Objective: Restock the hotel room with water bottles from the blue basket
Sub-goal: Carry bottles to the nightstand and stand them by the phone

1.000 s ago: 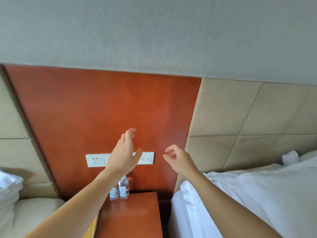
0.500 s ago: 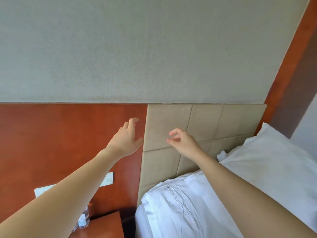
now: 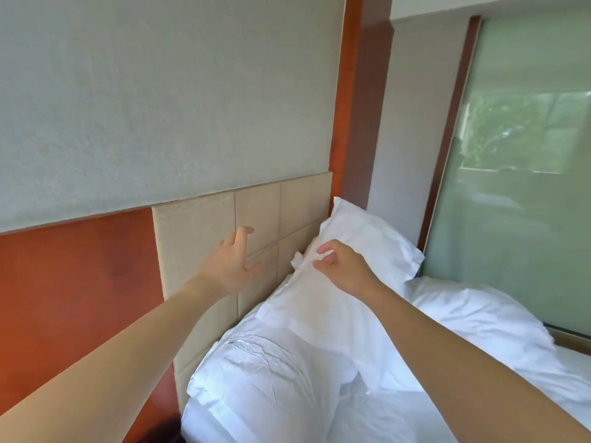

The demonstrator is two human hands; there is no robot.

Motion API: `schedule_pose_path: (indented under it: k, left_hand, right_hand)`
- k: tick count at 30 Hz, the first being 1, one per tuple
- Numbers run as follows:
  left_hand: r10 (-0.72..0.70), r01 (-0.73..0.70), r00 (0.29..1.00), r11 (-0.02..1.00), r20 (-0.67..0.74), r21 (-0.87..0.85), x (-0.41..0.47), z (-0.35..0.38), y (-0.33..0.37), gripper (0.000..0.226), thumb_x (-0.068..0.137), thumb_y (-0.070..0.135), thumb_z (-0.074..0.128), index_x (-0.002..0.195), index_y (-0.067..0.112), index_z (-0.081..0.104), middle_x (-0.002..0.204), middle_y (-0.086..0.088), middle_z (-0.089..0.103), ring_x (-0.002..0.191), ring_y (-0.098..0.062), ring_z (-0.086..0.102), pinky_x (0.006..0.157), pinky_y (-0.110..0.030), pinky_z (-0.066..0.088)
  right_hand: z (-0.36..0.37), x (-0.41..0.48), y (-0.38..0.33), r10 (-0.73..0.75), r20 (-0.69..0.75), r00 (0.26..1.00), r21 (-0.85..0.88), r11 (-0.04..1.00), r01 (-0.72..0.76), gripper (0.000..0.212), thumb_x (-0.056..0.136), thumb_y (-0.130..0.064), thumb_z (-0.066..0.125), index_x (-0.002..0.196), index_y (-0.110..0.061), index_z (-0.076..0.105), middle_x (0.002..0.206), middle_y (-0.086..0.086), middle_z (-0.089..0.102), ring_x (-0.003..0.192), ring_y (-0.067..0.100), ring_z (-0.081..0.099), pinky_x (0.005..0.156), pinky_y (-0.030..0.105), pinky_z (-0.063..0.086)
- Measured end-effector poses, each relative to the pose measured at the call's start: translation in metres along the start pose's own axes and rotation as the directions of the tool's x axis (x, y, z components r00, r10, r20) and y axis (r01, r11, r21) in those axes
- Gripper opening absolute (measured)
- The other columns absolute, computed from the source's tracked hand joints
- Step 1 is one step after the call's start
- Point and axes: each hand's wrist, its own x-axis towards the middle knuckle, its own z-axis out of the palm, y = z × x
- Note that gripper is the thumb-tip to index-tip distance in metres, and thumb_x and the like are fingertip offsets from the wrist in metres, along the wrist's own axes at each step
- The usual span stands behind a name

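Two bare hands are up over the bed (image 3: pixel 399 420). The left hand (image 3: pixel 231 266) has its fingers spread apart and holds nothing, in front of the beige padded headboard (image 3: pixel 195 231). The right hand (image 3: pixel 348 272) hangs loosely curled, empty, just over one white pillow (image 3: pixel 377 238) propped on end against that headboard. Where the water bottles are, or which way they point, I cannot tell
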Motion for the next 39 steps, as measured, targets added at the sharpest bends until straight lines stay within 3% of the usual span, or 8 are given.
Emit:
schedule_pose_path:
  k: [5,10,17,20,22,29,35,39]
  left_hand:
    - [0.186,-0.175,0.980,0.975,0.076,-0.138,-0.001,0.044,0.077,0.060,0.090,0.024,0.063,0.140,0.013,0.031,0.137,-0.011,0.043,0.116,-0.031,0.052,0.088,-0.038,0.043]
    - [0.421,-0.377,0.892,0.894,0.166,-0.244,-0.012,0.090,0.176,0.068,0.092,0.030,0.061,0.147,0.020,0.023,0.144,-0.009,0.039,0.124,-0.029,0.050,0.094,-0.040,0.044]
    - [0.658,-0.551,0.706,0.743,0.262,-0.379,-0.056,0.141,0.336,0.071,0.093,0.033,0.060,0.151,0.019,0.022,0.149,-0.009,0.038,0.132,-0.029,0.042,0.104,-0.038,0.038]
    - [0.758,-0.609,0.594,0.643,0.270,-0.464,-0.094,0.160,0.413,0.073,0.093,0.034,0.058,0.153,0.022,0.017,0.152,-0.008,0.034,0.132,-0.029,0.043,0.104,-0.039,0.039]
    - [0.808,-0.625,0.529,0.578,0.259,-0.525,-0.123,0.168,0.460,0.074,0.093,0.034,0.057,0.154,0.023,0.015,0.154,-0.008,0.031,0.131,-0.029,0.045,0.103,-0.041,0.040]
    - [0.921,-0.676,0.328,0.383,0.208,-0.630,-0.230,0.189,0.607,0.076,0.095,0.037,0.056,0.153,0.027,0.009,0.156,-0.004,0.026,0.124,-0.027,0.052,0.099,-0.045,0.046]
    - [0.950,-0.689,0.242,0.313,0.200,-0.654,-0.297,0.203,0.692,0.075,0.094,0.039,0.055,0.152,0.031,0.008,0.150,-0.003,0.032,0.102,-0.022,0.061,0.084,-0.042,0.054]
    - [0.965,-0.718,0.200,0.264,0.172,-0.644,-0.330,0.208,0.732,0.075,0.094,0.041,0.056,0.151,0.030,0.009,0.141,-0.003,0.039,0.082,-0.018,0.062,0.070,-0.037,0.055]
  right_hand:
    - [-0.065,-0.073,0.033,0.162,-0.184,0.969,-0.026,0.985,-0.170,0.021,0.090,-0.028,0.069,0.106,-0.022,0.056,0.086,-0.005,0.064,0.074,0.010,0.059,0.054,0.006,0.038]
    - [-0.147,-0.159,0.058,0.277,-0.377,0.884,-0.107,0.935,-0.338,0.030,0.090,-0.026,0.068,0.116,-0.016,0.058,0.084,-0.005,0.062,0.083,0.012,0.058,0.064,0.015,0.037]
    - [-0.263,-0.306,0.088,0.449,-0.591,0.670,-0.137,0.763,-0.632,0.037,0.092,-0.030,0.063,0.125,-0.018,0.054,0.089,-0.007,0.064,0.086,0.013,0.055,0.059,0.011,0.037]
    - [-0.306,-0.384,0.091,0.479,-0.675,0.562,-0.109,0.688,-0.718,0.039,0.092,-0.029,0.063,0.128,-0.017,0.052,0.098,-0.002,0.064,0.095,0.018,0.059,0.074,0.024,0.046]
    - [-0.331,-0.432,0.091,0.498,-0.718,0.486,-0.067,0.646,-0.761,0.038,0.093,-0.029,0.063,0.128,-0.019,0.052,0.101,-0.003,0.061,0.097,0.017,0.059,0.072,0.024,0.046]
    - [-0.409,-0.581,0.095,0.504,-0.815,0.286,0.031,0.532,-0.846,0.035,0.094,-0.032,0.062,0.126,-0.022,0.051,0.106,-0.002,0.068,0.092,0.016,0.062,0.067,0.021,0.046]
    - [-0.453,-0.672,0.099,0.479,-0.860,0.177,0.080,0.469,-0.879,0.034,0.095,-0.030,0.061,0.126,-0.022,0.051,0.091,-0.009,0.065,0.087,0.013,0.062,0.067,0.020,0.046]
    - [-0.473,-0.716,0.102,0.461,-0.878,0.129,0.104,0.447,-0.889,0.036,0.094,-0.031,0.061,0.128,-0.022,0.052,0.106,-0.005,0.066,0.090,0.012,0.058,0.062,0.014,0.040]
